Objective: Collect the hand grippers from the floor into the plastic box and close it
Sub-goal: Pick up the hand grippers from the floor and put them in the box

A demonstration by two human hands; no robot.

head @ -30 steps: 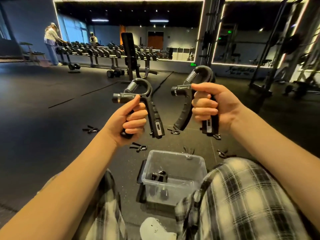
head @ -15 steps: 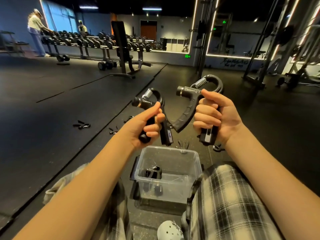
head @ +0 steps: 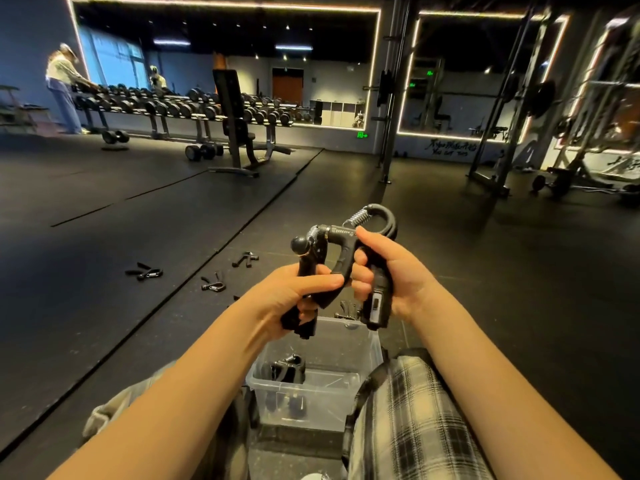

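Note:
My left hand [head: 294, 296] grips a black hand gripper [head: 308, 254] by its handles. My right hand [head: 388, 271] grips a second black hand gripper [head: 375, 220] with a spring at its top. The two grippers touch and overlap in front of me, just above the clear plastic box [head: 349, 403]. The box sits open on the floor between my legs and holds at least one hand gripper [head: 285, 370]. More hand grippers lie on the floor: one at the left [head: 143, 272], one nearer [head: 213, 285], one further back [head: 245, 259], and one behind the box [head: 346, 311].
A black lid [head: 247, 407] lies under the box's left side. My plaid-clad legs [head: 408, 420] flank the box. Far back stand a dumbbell rack [head: 180, 107], a bench [head: 239, 133], a person [head: 64, 88] and steel rigs [head: 491, 109].
Both hands came down and together, so the two hand grippers now overlap just above the box. The view tilted and shifted as my head moved.

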